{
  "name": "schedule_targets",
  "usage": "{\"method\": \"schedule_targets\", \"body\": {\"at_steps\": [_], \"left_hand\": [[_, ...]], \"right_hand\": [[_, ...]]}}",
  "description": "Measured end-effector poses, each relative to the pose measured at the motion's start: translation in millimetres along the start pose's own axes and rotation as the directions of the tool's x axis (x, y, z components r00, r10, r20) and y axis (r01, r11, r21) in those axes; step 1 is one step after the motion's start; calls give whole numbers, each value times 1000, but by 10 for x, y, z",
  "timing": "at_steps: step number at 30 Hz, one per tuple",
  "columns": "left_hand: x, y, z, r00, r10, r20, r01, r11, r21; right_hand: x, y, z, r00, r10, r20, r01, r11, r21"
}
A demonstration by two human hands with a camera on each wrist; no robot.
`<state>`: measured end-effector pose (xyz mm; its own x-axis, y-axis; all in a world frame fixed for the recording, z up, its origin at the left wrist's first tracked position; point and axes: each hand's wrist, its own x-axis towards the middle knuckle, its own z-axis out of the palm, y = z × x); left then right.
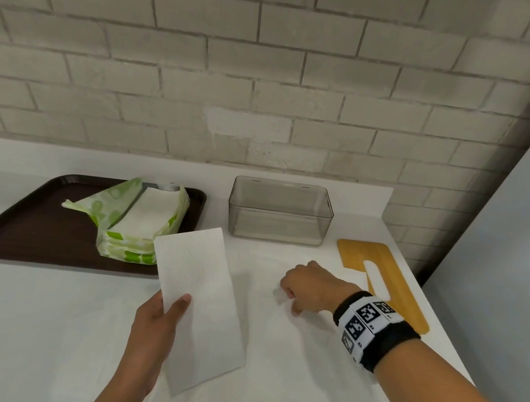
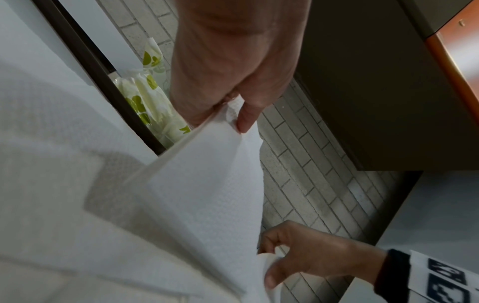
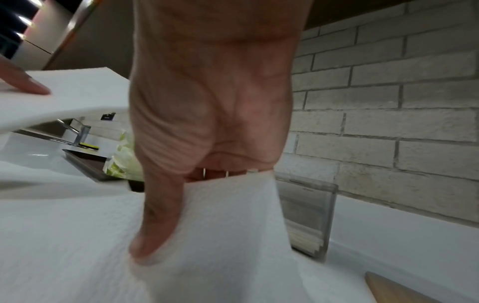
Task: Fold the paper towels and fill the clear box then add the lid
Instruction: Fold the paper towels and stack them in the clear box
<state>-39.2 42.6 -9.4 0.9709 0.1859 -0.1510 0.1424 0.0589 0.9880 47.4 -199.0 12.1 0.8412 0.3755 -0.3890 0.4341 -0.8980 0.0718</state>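
The left hand [image 1: 157,318] is pinching a white paper towel [image 1: 197,296] between thumb and fingers, lifting it above the counter [image 1: 38,323] with one half hanging down. The right hand [image 1: 309,287] is gripping the far corner of another sheet [image 3: 233,225] lying flat on the counter, thumb on top. The clear box [image 1: 280,211] is sitting empty against the brick wall [image 1: 274,67], beyond both hands, with nothing lying between. Its wooden lid [image 1: 384,280] is lying flat beside the right wrist. A green-printed towel packet [image 1: 129,220] is lying open on the brown tray [image 1: 34,227], just left of the raised towel.
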Motion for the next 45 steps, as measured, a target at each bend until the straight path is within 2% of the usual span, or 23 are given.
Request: {"method": "schedule_targets", "body": {"at_steps": [3,5,7,9,11,12,14,16,17,18,21,23,29,32,33,34,37,38,39,40,41,43,45], "left_hand": [[0,12,29,1000,-10,6,10,1000,4],[7,6,54,1000,-27,10,27,1000,4],[11,10,84,999,-41,15,41,999,-4],[13,26,122,998,-52,21,52,998,-20],[10,61,178,997,-73,33,74,996,-45],[3,80,211,996,-84,41,86,994,-61],[-12,119,275,994,-97,58,102,991,-87],[-23,151,339,991,-107,79,116,987,-113],[-29,163,368,990,-109,92,120,985,-127],[-42,182,401,988,-108,107,122,983,-138],[-84,237,506,986,-74,152,98,983,-157],[-115,280,561,988,-45,148,69,985,-159],[-155,329,625,987,-69,148,103,966,-237],[-139,266,634,993,-10,120,29,986,-163],[-135,253,623,992,8,127,10,990,-137],[-129,239,606,990,19,140,-2,993,-117],[-114,231,569,980,54,189,-42,997,-67],[-120,242,566,976,95,196,-88,995,-41],[-121,248,572,971,144,192,-144,990,-13],[-123,262,581,964,191,187,-197,980,14],[-130,278,597,955,234,184,-243,970,29],[-164,316,643,937,301,175,-307,952,5],[-204,348,696,925,342,167,-341,939,-38]], "right_hand": [[-120,30,-74,997,21,-75,-19,1000,23],[-226,63,-173,996,60,-72,-44,979,201],[-348,113,-313,994,61,-87,-21,916,400],[-469,147,-438,990,64,-123,7,862,507],[-539,148,-518,969,103,-222,62,775,628],[-579,121,-535,943,159,-293,115,670,733],[-652,9,-536,870,339,-357,248,325,913],[-695,-173,-489,814,462,-352,389,15,921],[-681,-283,-425,800,490,-345,425,-59,903],[-653,-403,-355,790,511,-339,427,-60,902],[-482,-634,-44,765,531,-365,260,263,929],[-455,-723,108,781,515,-355,146,402,904],[-584,-856,213,752,561,-345,1,523,852],[-640,-860,184,755,545,-365,-45,599,800],[-642,-827,157,751,557,-356,-17,555,832],[-644,-782,125,754,575,-319,41,443,896],[-666,-632,59,890,437,-128,185,-89,979],[-687,-609,40,922,369,-120,208,-210,955],[-710,-607,23,931,332,-150,240,-247,939],[-726,-627,11,918,353,-180,264,-208,942],[-728,-656,3,881,419,-220,296,-126,947],[-718,-714,0,744,569,-350,382,68,922],[-734,-794,-26,619,637,-460,472,167,866]]}}
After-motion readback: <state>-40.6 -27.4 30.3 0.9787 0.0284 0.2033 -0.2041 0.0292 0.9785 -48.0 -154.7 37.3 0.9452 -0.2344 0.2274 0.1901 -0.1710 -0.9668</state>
